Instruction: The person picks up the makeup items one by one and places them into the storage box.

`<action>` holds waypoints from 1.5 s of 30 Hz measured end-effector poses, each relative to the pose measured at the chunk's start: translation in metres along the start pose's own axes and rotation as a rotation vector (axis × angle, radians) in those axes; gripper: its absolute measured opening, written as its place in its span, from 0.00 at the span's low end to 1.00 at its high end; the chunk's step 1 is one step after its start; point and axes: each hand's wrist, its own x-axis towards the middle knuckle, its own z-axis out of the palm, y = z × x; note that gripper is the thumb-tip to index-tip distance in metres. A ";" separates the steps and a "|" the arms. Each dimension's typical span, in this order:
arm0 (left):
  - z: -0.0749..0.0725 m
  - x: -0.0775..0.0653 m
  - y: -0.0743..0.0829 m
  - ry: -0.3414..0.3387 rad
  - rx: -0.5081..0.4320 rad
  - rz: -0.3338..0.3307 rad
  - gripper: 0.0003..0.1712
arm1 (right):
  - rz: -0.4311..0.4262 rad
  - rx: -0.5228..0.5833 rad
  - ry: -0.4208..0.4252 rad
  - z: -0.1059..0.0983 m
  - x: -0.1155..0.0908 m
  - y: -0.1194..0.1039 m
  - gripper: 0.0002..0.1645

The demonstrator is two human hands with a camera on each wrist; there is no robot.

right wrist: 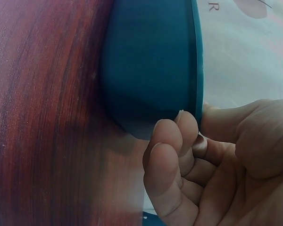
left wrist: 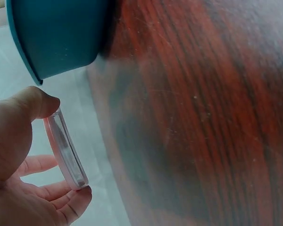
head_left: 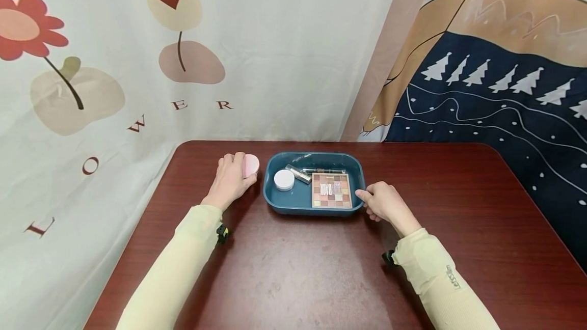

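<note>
My left hand (head_left: 228, 181) pinches a round pink compact (head_left: 250, 165) by its edge, just left of a blue tray (head_left: 293, 211). In the left wrist view the compact (left wrist: 65, 150) is on edge between thumb and fingertips, showing a clear rim. My right hand (head_left: 387, 202) grips the tray's right end, thumb at the rim and fingers curled against the outer wall (right wrist: 151, 61). Inside the tray lie a white round jar (head_left: 284, 180), a silver tube (head_left: 299, 173), a slim dark tube (head_left: 324, 170) and an eyeshadow palette (head_left: 331, 191).
The tray stands near the back of a dark red wooden table (head_left: 293, 269). Behind the table hangs a pale curtain (head_left: 284, 65) with flower prints, and to the right a dark blue cloth (head_left: 486, 111) with white trees.
</note>
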 end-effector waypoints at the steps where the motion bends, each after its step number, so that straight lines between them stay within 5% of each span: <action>1: -0.001 0.000 0.001 0.004 -0.004 0.003 0.33 | -0.001 0.000 0.001 0.000 0.000 0.000 0.21; 45: -0.015 -0.014 0.053 0.040 -0.040 0.218 0.36 | -0.002 0.003 0.010 0.001 0.001 0.000 0.22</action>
